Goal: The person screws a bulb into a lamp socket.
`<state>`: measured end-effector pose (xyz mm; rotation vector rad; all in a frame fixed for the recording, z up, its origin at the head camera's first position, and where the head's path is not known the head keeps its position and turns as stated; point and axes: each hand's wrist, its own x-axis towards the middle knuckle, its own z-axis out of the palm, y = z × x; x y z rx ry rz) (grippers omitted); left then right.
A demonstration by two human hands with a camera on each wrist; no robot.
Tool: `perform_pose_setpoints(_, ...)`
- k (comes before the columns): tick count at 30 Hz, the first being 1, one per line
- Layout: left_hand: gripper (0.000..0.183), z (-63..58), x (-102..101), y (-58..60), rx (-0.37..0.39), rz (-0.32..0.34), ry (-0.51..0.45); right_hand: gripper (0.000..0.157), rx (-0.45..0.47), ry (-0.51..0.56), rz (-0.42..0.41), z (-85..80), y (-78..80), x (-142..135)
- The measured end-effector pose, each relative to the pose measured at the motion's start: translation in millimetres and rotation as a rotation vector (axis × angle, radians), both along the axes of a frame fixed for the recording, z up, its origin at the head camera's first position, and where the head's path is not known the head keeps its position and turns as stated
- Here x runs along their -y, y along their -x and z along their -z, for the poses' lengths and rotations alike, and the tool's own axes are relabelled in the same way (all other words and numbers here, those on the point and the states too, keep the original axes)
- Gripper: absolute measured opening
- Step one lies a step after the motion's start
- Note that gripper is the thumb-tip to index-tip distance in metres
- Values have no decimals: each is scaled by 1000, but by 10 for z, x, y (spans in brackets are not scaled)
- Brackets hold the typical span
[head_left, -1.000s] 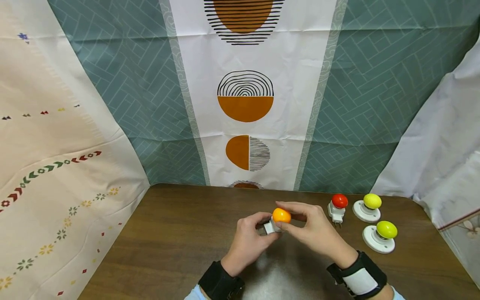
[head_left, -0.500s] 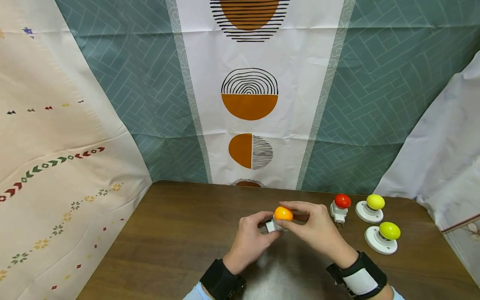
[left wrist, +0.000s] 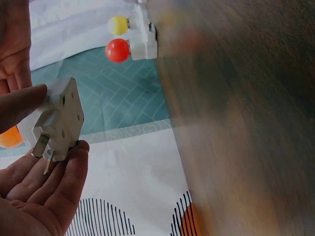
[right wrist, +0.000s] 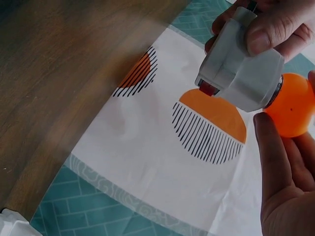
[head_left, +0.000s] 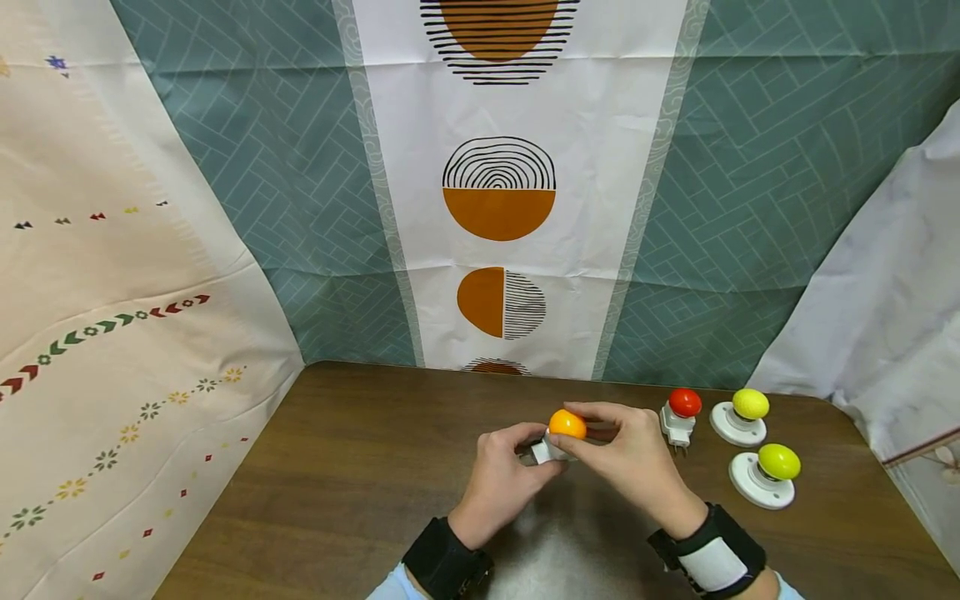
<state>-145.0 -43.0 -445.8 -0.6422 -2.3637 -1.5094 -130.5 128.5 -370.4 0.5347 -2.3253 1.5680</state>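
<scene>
My left hand (head_left: pixel 501 477) grips a white plug-in lamp socket (head_left: pixel 549 451) between thumb and fingers, above the table. Two metal prongs (left wrist: pixel 41 146) stick out of its back in the left wrist view, and a small red switch (right wrist: pixel 207 88) shows on its side in the right wrist view. An orange bulb (head_left: pixel 567 424) sits at the socket's mouth, with a thin dark ring of its base showing at the joint. My right hand (head_left: pixel 637 457) holds this bulb by its round part, thumb on the near side and fingers round the far side.
To the right on the wooden table (head_left: pixel 360 467) stands a white plug-in socket with a red bulb (head_left: pixel 684 402). Beside it are two round white bases, one with a yellow bulb (head_left: pixel 751 404), one with a yellow-green bulb (head_left: pixel 779 461). Patterned cloth (head_left: pixel 315 208) hangs behind.
The head view has shifted slightly. Both hands keep their hold on socket and bulb, and the right wrist has moved a little to the left.
</scene>
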Motion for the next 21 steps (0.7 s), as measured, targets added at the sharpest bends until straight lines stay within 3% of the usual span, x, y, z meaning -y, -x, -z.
perform_pose_setpoints(8,35,-26,-9,-15,5,-27,3,38,-41,-22,62,265,135,-46)
perform_pose_setpoints(17,34,-5,4,-22,41,-30,-4,42,-56,-55,74,334,146,-26)
perform_pose_setpoints(21,33,2,8,-20,37,-28,-21,53,-64,-62,76,331,150,-28)
